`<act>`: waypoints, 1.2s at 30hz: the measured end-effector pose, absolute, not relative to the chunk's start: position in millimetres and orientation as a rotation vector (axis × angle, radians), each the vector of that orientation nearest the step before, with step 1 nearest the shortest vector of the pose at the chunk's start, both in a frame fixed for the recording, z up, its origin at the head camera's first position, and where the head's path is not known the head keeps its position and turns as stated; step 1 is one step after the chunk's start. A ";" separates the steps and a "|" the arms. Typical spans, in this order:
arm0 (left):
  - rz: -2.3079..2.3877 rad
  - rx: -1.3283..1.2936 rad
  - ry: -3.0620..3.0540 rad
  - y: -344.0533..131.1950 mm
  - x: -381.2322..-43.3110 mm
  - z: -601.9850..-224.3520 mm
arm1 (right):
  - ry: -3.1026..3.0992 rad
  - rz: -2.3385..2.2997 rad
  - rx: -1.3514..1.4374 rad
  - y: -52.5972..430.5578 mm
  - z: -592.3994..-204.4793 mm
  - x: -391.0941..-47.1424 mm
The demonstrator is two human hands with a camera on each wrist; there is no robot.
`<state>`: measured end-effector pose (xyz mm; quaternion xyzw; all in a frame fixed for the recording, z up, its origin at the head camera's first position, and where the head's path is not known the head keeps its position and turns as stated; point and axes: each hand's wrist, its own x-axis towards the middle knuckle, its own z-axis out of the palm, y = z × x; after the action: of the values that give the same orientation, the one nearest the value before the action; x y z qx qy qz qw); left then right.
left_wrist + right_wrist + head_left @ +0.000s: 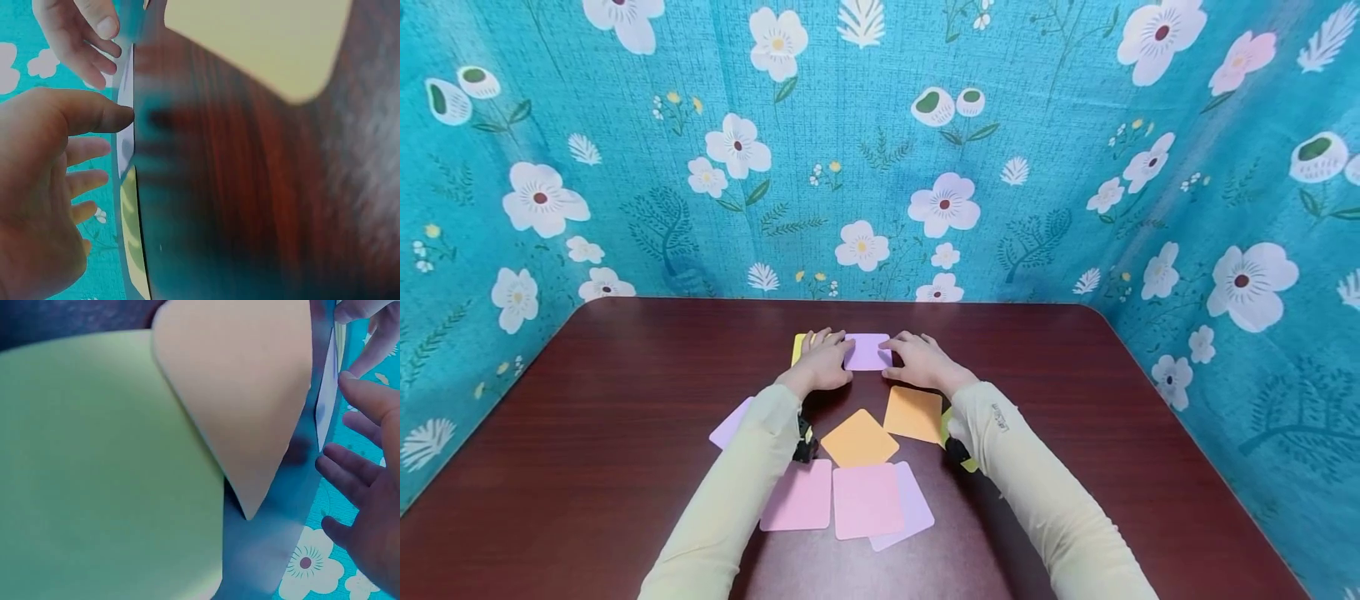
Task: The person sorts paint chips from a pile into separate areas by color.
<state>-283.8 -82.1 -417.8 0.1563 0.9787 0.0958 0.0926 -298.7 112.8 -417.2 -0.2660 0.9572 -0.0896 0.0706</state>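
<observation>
Near the far side of the table lies a light purple square card [867, 353], flat, with a hand at either side. My left hand [824, 363] has its fingers spread over the yellow card [797, 345], covering most of it, and its thumb [115, 117] reaches the purple card's near edge. From the other side, my right hand [919, 362] brings extended fingertips to the purple card's right edge. In the right wrist view the fingers of the right hand [375, 469] are apart and loosely straight beside the purple card [325, 394].
Two orange cards [860, 439] lie closer in, one partly over a green card [112, 469] under my right forearm. Two pink cards [796, 496] sit nearer, one overlapping a purple card [916, 508]. Another purple card [730, 423] is left. A flowered blue cloth [865, 167] hangs behind the table.
</observation>
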 end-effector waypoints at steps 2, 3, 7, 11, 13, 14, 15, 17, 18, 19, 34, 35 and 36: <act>0.297 0.475 2.903 -80.5 -281.3 -417.3 | 2.876 -0.283 -0.821 114.3 -415.5 -296.6; 0.306 0.484 2.900 -79.4 -279.7 -416.7 | 2.876 -0.286 -0.824 115.3 -414.8 -295.7; 0.338 0.528 2.885 -74.8 -272.5 -414.5 | 2.879 -0.290 -0.835 119.4 -413.2 -291.7; 0.319 0.580 2.903 -70.9 -267.1 -414.2 | 2.871 -0.275 -0.829 123.3 -411.3 -286.2; 0.307 0.610 2.913 -69.0 -264.8 -414.0 | 2.861 -0.268 -0.814 125.4 -410.3 -283.0; 0.304 0.627 2.916 -68.0 -263.8 -414.0 | 2.858 -0.265 -0.807 126.4 -409.9 -281.4; 0.299 0.644 2.921 -67.0 -262.9 -413.9 | 2.855 -0.261 -0.800 127.5 -409.4 -279.8; 0.296 0.679 2.925 -64.9 -261.0 -413.5 | 2.855 -0.254 -0.797 129.8 -408.5 -276.8; 0.289 0.697 2.929 -63.9 -259.9 -413.2 | 2.853 -0.255 -0.798 131.0 -407.8 -275.1; 0.282 0.720 2.930 -62.9 -258.8 -413.3 | 2.850 -0.250 -0.803 132.4 -407.3 -273.4; 0.262 0.967 2.828 -47.9 -243.3 -415.8 | 2.829 -0.128 -0.817 148.4 -402.1 -244.5; 0.250 0.974 2.822 -46.8 -242.5 -416.0 | 2.827 -0.112 -0.813 148.9 -402.1 -242.8; 0.241 0.980 2.818 -45.6 -241.9 -416.3 | 2.825 -0.098 -0.813 149.3 -401.7 -240.9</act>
<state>-241.9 -45.6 -416.3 0.3264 0.9389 0.0803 0.0744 -240.9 149.3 -401.7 -0.2749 0.9557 -0.0333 0.0999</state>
